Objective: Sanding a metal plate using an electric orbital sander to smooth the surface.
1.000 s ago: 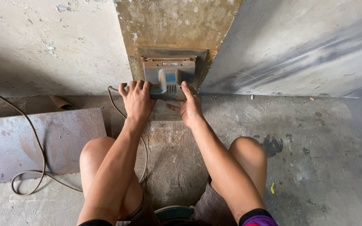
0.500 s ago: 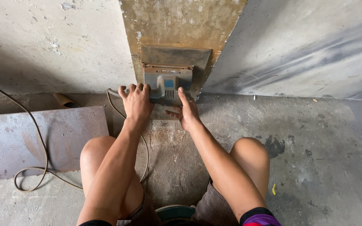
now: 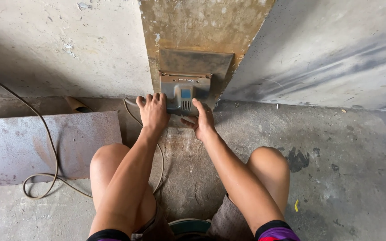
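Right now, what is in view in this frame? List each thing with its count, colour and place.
sander: one, grey with a blue patch, pressed on the rusty panel
rusty panel: one, brown, upright at top centre
grey sheet: one, leaning at the right
metal plate: one, grey with rust, flat on the floor at the left
cord: one, beige, looped over the plate
floor: concrete, stained
knees: two, bare, low centre
left hand: on the sander's left side
right hand: at the sander's lower right
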